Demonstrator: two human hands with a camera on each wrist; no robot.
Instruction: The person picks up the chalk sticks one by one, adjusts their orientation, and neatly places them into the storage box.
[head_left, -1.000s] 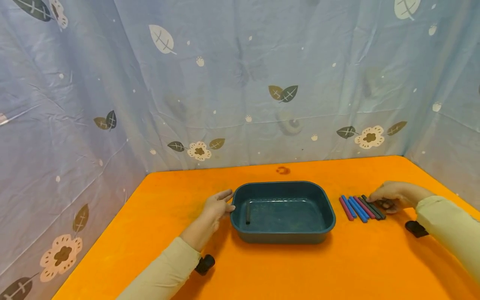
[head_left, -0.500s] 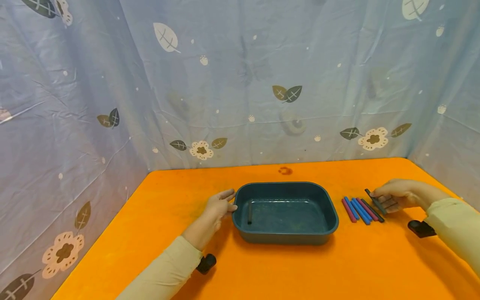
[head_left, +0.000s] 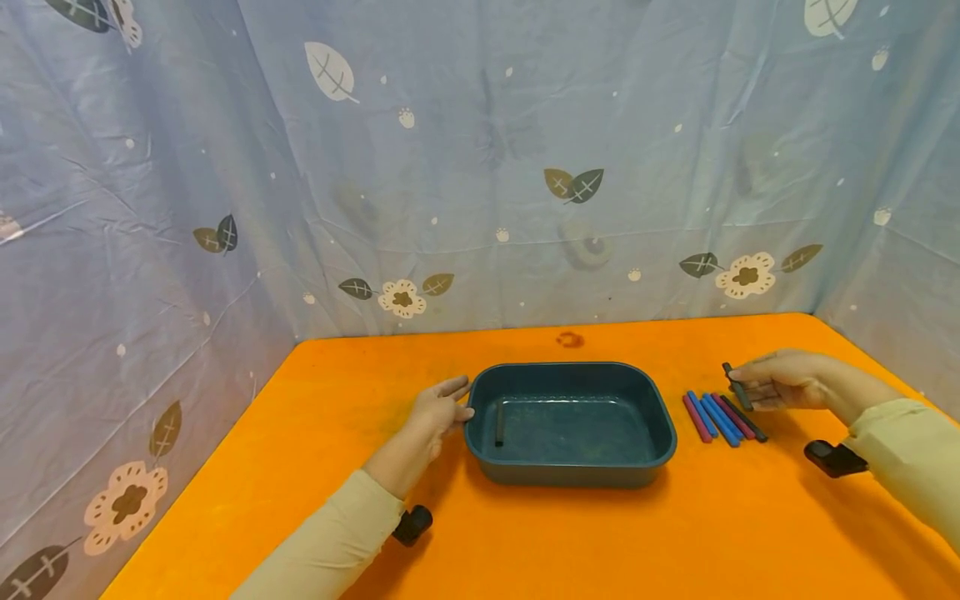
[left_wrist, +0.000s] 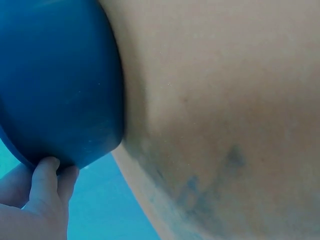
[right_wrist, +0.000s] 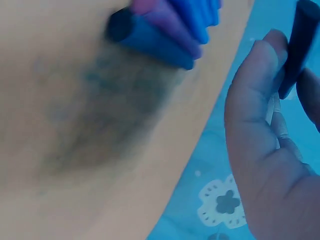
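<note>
My right hand (head_left: 783,379) pinches a short dark stick (head_left: 738,388) between thumb and fingertips, raised above the orange table. In the right wrist view the dark stick (right_wrist: 299,47) stands between the fingers. Just below lies a row of pink, blue and dark sticks (head_left: 722,418), side by side on the table. Fairly straight fingers of my left hand (head_left: 431,417) touch the left end of a dark teal rectangular tray (head_left: 577,477). From the left wrist they show against the tray's outer wall (left_wrist: 60,90) near the rim. Inside the tray, at its left end, lies one dark stick (head_left: 499,423).
An orange tabletop (head_left: 570,542) extends around the tray. Pale blue curtains (head_left: 450,167) with leaves and flowers hang behind it and at both sides. A small reddish stain (head_left: 570,340) marks the table near its back edge. Black wrist devices (head_left: 412,525) sit beneath the sleeves.
My right hand has picked one dark stick off the right end of the row and lifted it, moving slightly up and left. The left hand stays at the tray.
</note>
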